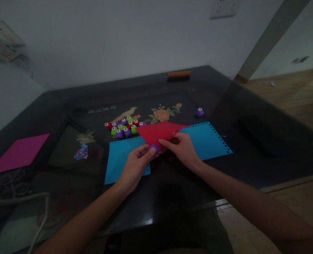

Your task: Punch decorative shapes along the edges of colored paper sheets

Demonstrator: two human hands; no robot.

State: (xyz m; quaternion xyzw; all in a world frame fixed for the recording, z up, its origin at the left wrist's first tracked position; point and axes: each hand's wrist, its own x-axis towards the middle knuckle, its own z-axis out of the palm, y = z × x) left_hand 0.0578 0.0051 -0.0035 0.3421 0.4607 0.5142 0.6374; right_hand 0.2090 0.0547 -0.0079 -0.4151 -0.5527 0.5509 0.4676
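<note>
From where I stand, both hands meet near the middle of the frame, over the dark glossy table [212, 88]. The left hand [136, 164] pinches a small purple piece [153, 148], thumb pressed on top of it, right at the lower left corner of a red sheet [159, 132]. The right hand [184, 150] has its thumb laid over the same sheet's near edge and its other fingers curled around behind, pinching the paper just right of the purple piece. So the sheet sits between the two hands and spreads away beyond them, with small holes along its right edge.

Partly beneath the red sheet and the hands lie a left blue sheet [122, 155] and a right blue sheet [209, 139], both with holes near their edges. Just above the left one in the frame, a cluster of red, green and purple eyed pieces [127, 132] crowds together. A lone purple eyed piece [199, 112] stands right of centre. Over at the left, a heap of coloured dots [81, 151] lies well apart from the hands, and a magenta sheet [20, 151] lies near the frame's left edge.
</note>
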